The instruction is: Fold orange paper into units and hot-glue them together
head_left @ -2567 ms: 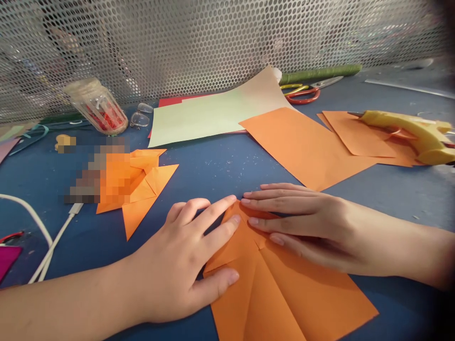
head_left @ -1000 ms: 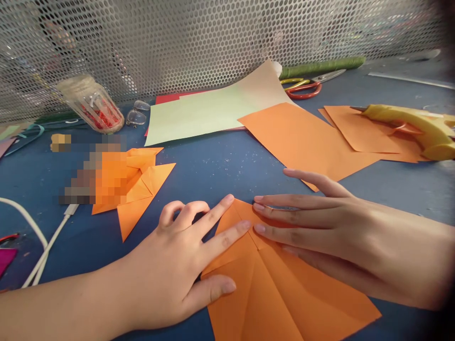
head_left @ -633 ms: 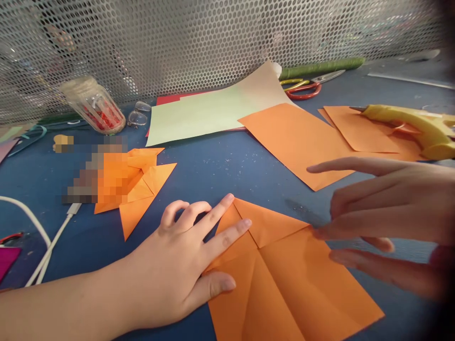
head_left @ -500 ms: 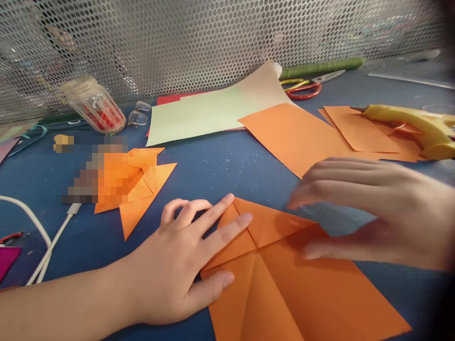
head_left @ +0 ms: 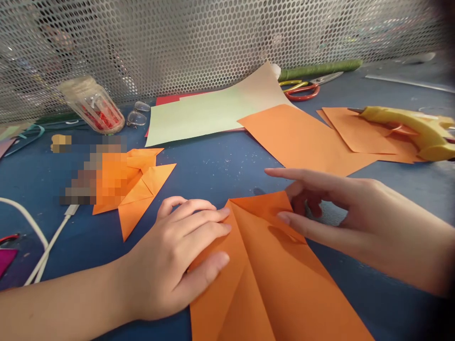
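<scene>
A creased orange sheet (head_left: 280, 279) lies on the blue table in front of me, its far right part bent upward. My left hand (head_left: 185, 251) rests on the sheet's left side, fingers stretched out and pressing near its far left corner. At the raised far right edge, my right hand (head_left: 337, 213) holds the paper between the thumb and curled fingers, while its index finger points out to the left. Folded orange paper pieces (head_left: 149, 184) lie at the left, partly covered by a pixelated patch.
Pale green paper (head_left: 199, 113), a loose orange sheet (head_left: 302, 137) and scissors (head_left: 302, 92) lie behind. A yellow glue gun (head_left: 408, 125) rests on orange squares at right. A glass jar (head_left: 94, 106), glasses (head_left: 138, 114) and a white cable (head_left: 44, 260) are at left.
The far right corner of the sheet, folded flat before, is now lifted and partly unfolded. My right hand has come down onto that edge. My left hand has barely shifted.
</scene>
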Demonstrator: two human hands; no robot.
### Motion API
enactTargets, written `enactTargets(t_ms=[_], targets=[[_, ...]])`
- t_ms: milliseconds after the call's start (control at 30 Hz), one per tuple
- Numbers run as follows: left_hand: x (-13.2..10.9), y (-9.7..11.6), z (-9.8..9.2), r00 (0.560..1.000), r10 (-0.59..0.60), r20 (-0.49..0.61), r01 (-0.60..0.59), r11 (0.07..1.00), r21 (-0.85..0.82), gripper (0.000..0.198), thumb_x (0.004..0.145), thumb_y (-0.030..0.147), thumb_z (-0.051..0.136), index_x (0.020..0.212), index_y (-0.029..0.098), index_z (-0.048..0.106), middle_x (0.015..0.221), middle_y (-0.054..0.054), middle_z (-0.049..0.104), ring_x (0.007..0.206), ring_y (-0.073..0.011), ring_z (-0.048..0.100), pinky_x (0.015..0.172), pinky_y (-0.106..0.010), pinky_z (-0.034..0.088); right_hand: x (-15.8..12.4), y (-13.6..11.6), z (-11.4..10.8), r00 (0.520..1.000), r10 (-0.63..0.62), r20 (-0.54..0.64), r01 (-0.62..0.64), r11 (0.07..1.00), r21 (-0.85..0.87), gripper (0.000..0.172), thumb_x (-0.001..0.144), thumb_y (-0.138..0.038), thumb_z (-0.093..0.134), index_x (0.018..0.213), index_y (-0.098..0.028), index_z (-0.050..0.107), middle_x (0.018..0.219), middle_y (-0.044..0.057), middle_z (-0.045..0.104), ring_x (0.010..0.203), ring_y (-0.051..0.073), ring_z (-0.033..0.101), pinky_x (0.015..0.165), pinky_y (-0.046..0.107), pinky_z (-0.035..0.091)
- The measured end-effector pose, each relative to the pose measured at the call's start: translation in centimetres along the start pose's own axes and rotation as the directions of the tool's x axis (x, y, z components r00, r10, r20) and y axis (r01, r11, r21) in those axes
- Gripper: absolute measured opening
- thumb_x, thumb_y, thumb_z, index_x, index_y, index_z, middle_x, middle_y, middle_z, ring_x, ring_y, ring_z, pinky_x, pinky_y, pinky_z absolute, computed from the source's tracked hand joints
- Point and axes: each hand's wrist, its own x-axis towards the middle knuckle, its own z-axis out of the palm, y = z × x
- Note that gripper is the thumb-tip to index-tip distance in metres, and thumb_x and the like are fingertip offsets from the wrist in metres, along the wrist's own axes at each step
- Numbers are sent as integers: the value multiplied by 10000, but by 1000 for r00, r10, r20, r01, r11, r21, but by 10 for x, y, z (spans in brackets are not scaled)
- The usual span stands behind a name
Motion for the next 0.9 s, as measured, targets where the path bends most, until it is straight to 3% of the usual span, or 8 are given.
enactTargets(t_ms=[100, 300, 467, 533, 600, 700, 900], targets=[[3, 0, 1, 999, -2, -36, 3, 1000, 24, 309, 1176, 93, 463, 1230, 242, 728, 1303, -21, 866, 1193, -229, 753, 1063, -423, 445, 4, -3, 6, 1000, 21, -8, -21, 1000, -14, 475, 988, -581, 790, 1348, -276, 843, 673, -32, 714, 503, 153, 655, 481, 257, 575], [4, 4, 5, 999, -25, 44, 20, 992, 124, 369, 1155, 91, 398, 1316, 218, 704, 1462, -91, 792, 1322, -273, 704, 1089, -446, 444, 9, -2, 10, 999, 31, 22, -31, 999, 18, 326, 1010, -469, 738, 1246, -302, 889, 679, -15, 730, 544, 168, 680, 500, 266, 586], [3, 4, 6, 998, 0, 62, -12, 980, 198, 444, 1147, 70, 348, 1406, 182, 691, 1503, -104, 780, 1353, -280, 677, 1105, -455, 422, 10, 2, 8, 983, -183, 29, 183, 983, -1, 289, 1079, -318, 644, 1216, -305, 897, 938, 46, 837, 692, 162, 773, 589, 242, 643], [4, 3, 5, 998, 8, 69, -23, 974, 225, 465, 1154, 83, 337, 1459, 161, 679, 1511, -98, 780, 1365, -281, 668, 1111, -455, 406, 9, 5, 6, 949, -312, 31, 314, 947, -73, 339, 1101, -216, 581, 1223, -299, 887, 1073, 59, 865, 830, 176, 835, 729, 255, 700], [4, 3, 5, 996, 27, 81, -46, 969, 244, 476, 1157, 88, 331, 1472, 145, 684, 1533, -84, 771, 1378, -279, 654, 1113, -449, 385, 8, 8, 5, 896, -435, 86, 443, 885, -144, 386, 1132, -163, 524, 1289, -280, 856, 1231, 62, 872, 1077, 207, 857, 966, 296, 712], [6, 2, 3, 994, 66, 86, -86, 965, 249, 495, 1146, 60, 324, 1457, 129, 702, 1589, -81, 738, 1397, -273, 634, 1113, -445, 378, 6, 14, 0, 811, -534, 240, 576, 801, -163, 437, 1162, -121, 448, 1451, -202, 767, 1469, 80, 806, 1459, 207, 705, 1266, 308, 552], [6, 1, 4, 990, 101, 100, -123, 961, 249, 514, 1112, 6, 331, 1460, 92, 700, 1694, -101, 648, 1427, -265, 618, 1084, -443, 407, 8, 24, -14, 676, -631, 379, 722, 669, -174, 504, 1151, -17, 398, 1631, -77, 538, 1608, 163, 708, 1683, 145, 420, 1413, 296, 316]])
